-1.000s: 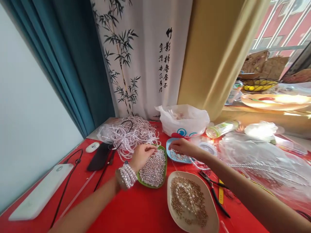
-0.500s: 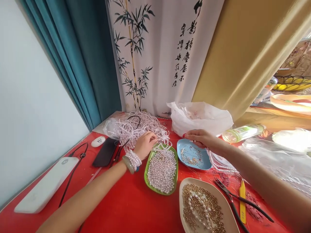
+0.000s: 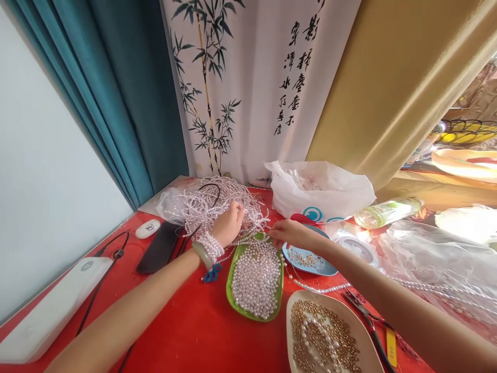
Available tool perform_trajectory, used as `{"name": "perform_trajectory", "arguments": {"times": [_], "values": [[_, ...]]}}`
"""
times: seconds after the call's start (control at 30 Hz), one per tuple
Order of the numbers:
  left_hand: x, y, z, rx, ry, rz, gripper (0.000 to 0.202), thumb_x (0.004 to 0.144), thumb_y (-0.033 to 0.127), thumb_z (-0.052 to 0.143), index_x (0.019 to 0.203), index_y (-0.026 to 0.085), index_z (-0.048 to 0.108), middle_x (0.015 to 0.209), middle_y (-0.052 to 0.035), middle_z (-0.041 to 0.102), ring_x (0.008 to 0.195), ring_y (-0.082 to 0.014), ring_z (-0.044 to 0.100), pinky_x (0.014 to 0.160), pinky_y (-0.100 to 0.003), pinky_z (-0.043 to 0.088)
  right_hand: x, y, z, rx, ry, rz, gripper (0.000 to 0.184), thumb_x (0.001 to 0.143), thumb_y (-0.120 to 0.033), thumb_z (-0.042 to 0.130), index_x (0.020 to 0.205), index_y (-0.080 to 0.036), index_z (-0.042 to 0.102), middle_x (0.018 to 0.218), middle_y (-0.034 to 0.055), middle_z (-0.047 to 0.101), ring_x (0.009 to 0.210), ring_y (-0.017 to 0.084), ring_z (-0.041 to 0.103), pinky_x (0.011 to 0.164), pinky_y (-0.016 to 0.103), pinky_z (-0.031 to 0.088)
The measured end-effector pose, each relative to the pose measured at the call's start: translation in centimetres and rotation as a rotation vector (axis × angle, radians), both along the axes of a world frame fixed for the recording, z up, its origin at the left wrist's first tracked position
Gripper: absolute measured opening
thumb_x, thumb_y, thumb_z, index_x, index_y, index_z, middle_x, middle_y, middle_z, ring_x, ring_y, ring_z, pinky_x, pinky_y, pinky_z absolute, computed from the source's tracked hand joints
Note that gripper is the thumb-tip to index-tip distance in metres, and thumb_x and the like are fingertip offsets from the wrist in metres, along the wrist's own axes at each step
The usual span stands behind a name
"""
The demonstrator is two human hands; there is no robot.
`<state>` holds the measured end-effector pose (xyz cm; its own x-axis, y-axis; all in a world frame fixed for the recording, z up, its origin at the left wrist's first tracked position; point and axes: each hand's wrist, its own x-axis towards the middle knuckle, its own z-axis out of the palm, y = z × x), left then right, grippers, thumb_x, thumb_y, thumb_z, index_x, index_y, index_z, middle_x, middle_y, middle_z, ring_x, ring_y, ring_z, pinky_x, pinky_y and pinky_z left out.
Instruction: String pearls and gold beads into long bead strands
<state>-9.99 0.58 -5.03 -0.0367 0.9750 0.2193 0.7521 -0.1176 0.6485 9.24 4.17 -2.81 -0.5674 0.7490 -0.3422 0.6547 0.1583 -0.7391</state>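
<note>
Curtains close off the corner behind the red tabletop (image 3: pixel 182 331) in the head view: teal (image 3: pixel 116 93), white with bamboo (image 3: pixel 260 77) and mustard (image 3: pixel 368 103). Near the middle of the table lies the green tray (image 3: pixel 230 298), heaped with loose pearl beads (image 3: pixel 256 282). Beyond it and to its left spreads a tangle of pearl strands (image 3: pixel 194 210); behind it and to its right sits a white plastic bag (image 3: pixel 326 191). Just right of the tray is a blue plate (image 3: pixel 329 268) with fine metal pins (image 3: pixel 305 258); nearer the wearer and rightward, a beige tray (image 3: pixel 290 324) of gold beads (image 3: pixel 345 324), with pliers (image 3: pixel 363 311) beside it.

The left hand (image 3: pixel 228 227) is above the tangle, left of the green tray's far end, fingers curled nearly closed; whether something is pinched there I cannot tell. The right hand (image 3: pixel 287 233) reaches over that tray's far right corner, fingertips drawn together, their contents too small to make out.

The step in hand looks like fine fingertip work with pearls. The next move seems to call for a light pinch and keeping loose strands clear of the beads.
</note>
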Motion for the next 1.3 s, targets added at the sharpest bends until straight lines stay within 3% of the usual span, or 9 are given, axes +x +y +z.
{"name": "perform_trajectory", "arguments": {"times": [0.17, 0.4, 0.63, 0.8, 0.87, 0.93, 1.0, 1.13, 1.3], "values": [[0.1, 0.2, 0.2, -0.010, -0.003, 0.000, 0.020, 0.085, 0.034, 0.028, 0.091, 0.019, 0.040, 0.059, -0.0004, 0.062, 0.049, -0.0153, 0.055, 0.050, -0.025, 0.033, -1.7, 0.4, -0.8, 0.073, 0.060, -0.042, 0.022, 0.076, -0.031, 0.045, 0.067, -0.014, 0.056, 0.069, 0.0053, 0.064, 0.052, 0.010, 0.056, 0.044, 0.019, 0.039], [0.0, -0.1, 0.4, 0.026, 0.129, -0.007, 0.029, 0.085, 0.041, 0.026, 0.087, 0.019, 0.045, 0.055, 0.0001, 0.055, 0.051, -0.0167, 0.053, 0.047, -0.025, 0.031, -2.0, 1.4, -0.6, 0.334, 0.104, -0.143, 0.037, 0.081, -0.039, 0.033, 0.068, -0.014, 0.058, 0.052, -0.0003, 0.052, 0.046, 0.009, 0.044, 0.047, 0.021, 0.031], [-0.1, -0.2, 0.0, -0.085, -0.114, -0.092, 0.020, 0.064, 0.031, 0.062, 0.080, 0.021, 0.054, 0.078, -0.0012, 0.065, 0.071, -0.0166, 0.060, 0.061, -0.024, 0.041, -2.3, 1.8, -0.4, 0.462, 0.060, -0.143, 0.035, 0.082, -0.036, 0.032, 0.062, -0.017, 0.054, 0.047, -0.0015, 0.050, 0.047, 0.010, 0.045, 0.051, 0.021, 0.031], [-0.2, 0.3, -0.4, -0.122, -0.274, -0.144, 0.023, 0.062, 0.024, 0.064, 0.082, 0.019, 0.055, 0.081, -0.0031, 0.066, 0.075, -0.0165, 0.061, 0.065, -0.025, 0.043, -2.1, -0.1, 0.1, 0.681, 0.008, -0.233, 0.017, 0.078, -0.027, 0.039, 0.079, -0.018, 0.053, 0.082, 0.0048, 0.058, 0.073, 0.016, 0.050, 0.058, 0.024, 0.031], [-0.2, 0.4, -0.4, -0.130, -0.295, -0.134, 0.022, 0.063, 0.022, 0.063, 0.082, 0.018, 0.055, 0.080, -0.0035, 0.066, 0.072, -0.0160, 0.061, 0.065, -0.026, 0.043, -1.8, -1.4, 0.3, 0.927, -0.036, -0.129, 0.015, 0.078, -0.022, 0.040, 0.083, -0.017, 0.053, 0.088, 0.0070, 0.055, 0.080, 0.017, 0.047, 0.063, 0.026, 0.031], [-0.2, 0.5, -0.5, -0.142, -0.302, -0.118, 0.021, 0.063, 0.022, 0.062, 0.082, 0.018, 0.054, 0.079, -0.0034, 0.066, 0.068, -0.0151, 0.060, 0.063, -0.026, 0.043, -1.5, -2.6, 0.2, 1.166, -0.116, 0.092, 0.016, 0.078, -0.018, 0.039, 0.077, -0.016, 0.055, 0.079, 0.0068, 0.055, 0.076, 0.017, 0.045, 0.064, 0.027, 0.029], [-0.2, 0.6, -0.4, -0.160, -0.308, -0.113, 0.021, 0.064, 0.023, 0.061, 0.082, 0.017, 0.053, 0.077, -0.0029, 0.066, 0.062, -0.0139, 0.058, 0.061, -0.025, 0.042, -1.3, -3.3, -0.1, 1.265, -0.203, 0.242, 0.018, 0.078, -0.016, 0.039, 0.072, -0.016, 0.056, 0.072, 0.0061, 0.054, 0.073, 0.016, 0.043, 0.064, 0.028, 0.028], [-0.4, 0.7, -0.3, -0.150, -0.291, -0.136, 0.018, 0.068, 0.024, 0.057, 0.083, 0.017, 0.051, 0.069, -0.0005, 0.064, 0.054, -0.0117, 0.055, 0.057, -0.024, 0.041, -1.2, -3.4, -0.7, 1.222, -0.326, 0.202, 0.018, 0.082, -0.017, 0.039, 0.076, -0.016, 0.056, 0.074, 0.0061, 0.057, 0.073, 0.016, 0.045, 0.062, 0.027, 0.028], [-0.6, 0.8, -0.2, -0.123, -0.273, -0.212, 0.010, 0.071, 0.019, 0.049, 0.081, 0.018, 0.051, 0.066, 0.0012, 0.059, 0.054, -0.0114, 0.053, 0.058, -0.024, 0.041, -1.4, -3.2, -1.1, 0.931, -0.339, 0.111, 0.024, 0.086, -0.021, 0.032, 0.080, -0.018, 0.055, 0.073, 0.0055, 0.061, 0.065, 0.014, 0.050, 0.051, 0.025, 0.021]]}}
